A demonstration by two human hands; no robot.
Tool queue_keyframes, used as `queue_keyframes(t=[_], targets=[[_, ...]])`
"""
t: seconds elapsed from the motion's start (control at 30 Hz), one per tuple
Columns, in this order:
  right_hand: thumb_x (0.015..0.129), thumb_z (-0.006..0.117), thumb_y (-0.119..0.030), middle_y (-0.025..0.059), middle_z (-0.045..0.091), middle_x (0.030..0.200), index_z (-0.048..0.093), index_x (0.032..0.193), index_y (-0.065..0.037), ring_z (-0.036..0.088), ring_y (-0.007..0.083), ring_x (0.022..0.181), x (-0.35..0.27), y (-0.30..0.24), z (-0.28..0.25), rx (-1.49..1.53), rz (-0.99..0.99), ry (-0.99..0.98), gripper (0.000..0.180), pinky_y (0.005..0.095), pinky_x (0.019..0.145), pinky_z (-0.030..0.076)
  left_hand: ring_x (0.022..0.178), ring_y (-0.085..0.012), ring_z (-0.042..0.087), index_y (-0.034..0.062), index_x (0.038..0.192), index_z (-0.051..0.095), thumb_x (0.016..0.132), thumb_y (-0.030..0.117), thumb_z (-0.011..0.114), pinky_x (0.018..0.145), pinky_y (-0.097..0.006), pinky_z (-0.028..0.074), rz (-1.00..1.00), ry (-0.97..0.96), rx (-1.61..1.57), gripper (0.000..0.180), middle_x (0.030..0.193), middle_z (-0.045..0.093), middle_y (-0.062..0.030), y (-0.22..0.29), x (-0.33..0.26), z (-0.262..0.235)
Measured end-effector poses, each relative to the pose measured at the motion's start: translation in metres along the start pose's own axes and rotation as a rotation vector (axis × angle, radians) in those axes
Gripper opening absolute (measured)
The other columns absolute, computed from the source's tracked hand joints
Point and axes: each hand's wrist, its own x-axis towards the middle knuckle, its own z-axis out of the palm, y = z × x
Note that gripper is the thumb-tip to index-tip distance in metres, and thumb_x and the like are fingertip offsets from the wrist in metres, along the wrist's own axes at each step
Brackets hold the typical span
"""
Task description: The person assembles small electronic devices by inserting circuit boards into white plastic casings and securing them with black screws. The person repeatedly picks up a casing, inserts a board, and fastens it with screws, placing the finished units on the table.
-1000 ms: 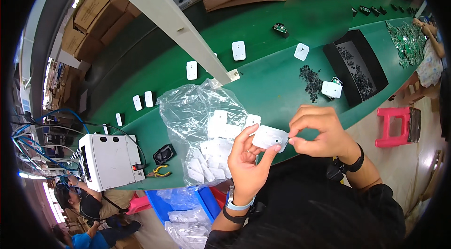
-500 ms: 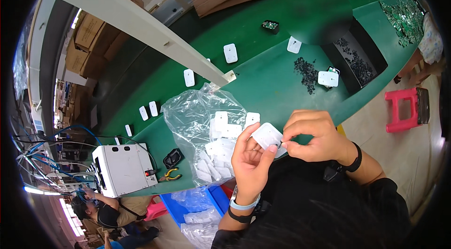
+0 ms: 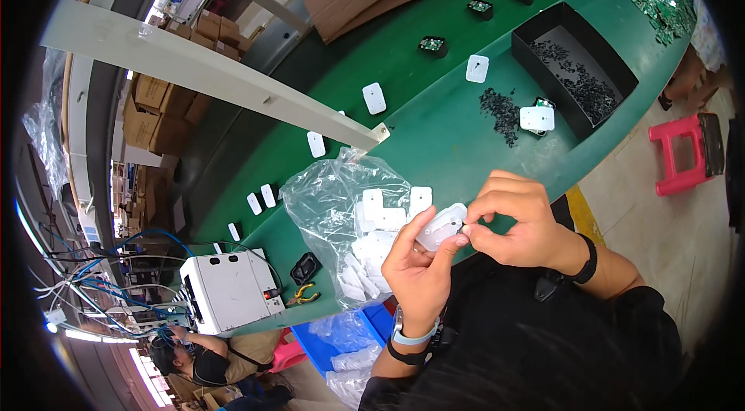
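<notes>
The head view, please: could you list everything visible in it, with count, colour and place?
white plastic cover: one, white, held between both hands.
clear bag: one, transparent, on the belt left of the hands, holding more white covers.
green belt: one, green, running across the view.
loose white covers: several, white, spaced along the belt.
black tray: one, black, upper right, with small dark parts inside.
dark parts pile: one, black, left of the tray.
white box machine: one, white, lower left.
pliers: one, yellow-handled, beside the machine.
red stool: one, right.
blue bin: one, below the belt.
left hand: cradles the cover from below.
right hand: fingers pinch the cover's edge.
</notes>
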Motion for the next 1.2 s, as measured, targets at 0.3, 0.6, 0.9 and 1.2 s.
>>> queue_keyframes(t=[0.3, 0.6, 0.9, 1.2], targets=[[0.073, 0.077, -0.003, 0.0037, 0.059, 0.068, 0.068, 0.08, -0.006, 0.055, 0.0165, 0.062, -0.003, -0.002, -0.005, 0.045, 0.09, 0.065, 0.012, 0.0301, 0.055, 0.043, 0.104, -0.0221, 0.069, -0.0105, 0.135, 0.055, 0.089, -0.012, 0.068, 0.084, -0.033, 0.06, -0.008, -0.001, 0.027, 0.048, 0.117, 0.069, -0.0203, 0.008, -0.005, 0.011], [0.075, 0.075, -0.003, 0.0044, 0.058, 0.068, 0.07, 0.082, -0.005, 0.052, 0.0145, 0.06, -0.003, -0.007, -0.005, 0.06, 0.183, 0.088, 0.009, 0.0294, 0.054, 0.042, 0.104, -0.0215, 0.069, -0.0102, 0.135, 0.054, 0.093, -0.009, 0.065, 0.09, -0.033, 0.059, 0.026, -0.001, 0.109, 0.043, 0.118, 0.068, -0.0213, 0.01, -0.009, 0.018], [0.075, 0.075, -0.003, 0.0034, 0.056, 0.07, 0.069, 0.08, -0.004, 0.049, 0.0113, 0.06, -0.012, -0.006, -0.001, 0.122, 0.243, 0.118, 0.008, 0.0275, 0.052, 0.04, 0.102, -0.024, 0.07, -0.0136, 0.127, 0.057, 0.095, -0.011, 0.061, 0.089, -0.035, 0.06, 0.084, 0.02, 0.096, 0.032, 0.115, 0.068, -0.0233, 0.007, -0.01, 0.025], [0.08, 0.075, -0.002, -0.0024, 0.056, 0.077, 0.066, 0.1, -0.001, 0.052, 0.0041, 0.071, -0.009, -0.005, -0.009, 0.602, 0.541, 0.011, 0.022, 0.0205, 0.057, 0.048, 0.095, -0.0229, 0.072, -0.01, 0.122, 0.057, 0.092, -0.011, 0.063, 0.078, -0.035, 0.066, -0.043, 0.03, 0.029, 0.031, 0.111, 0.068, -0.0215, 0.004, -0.007, 0.018]])
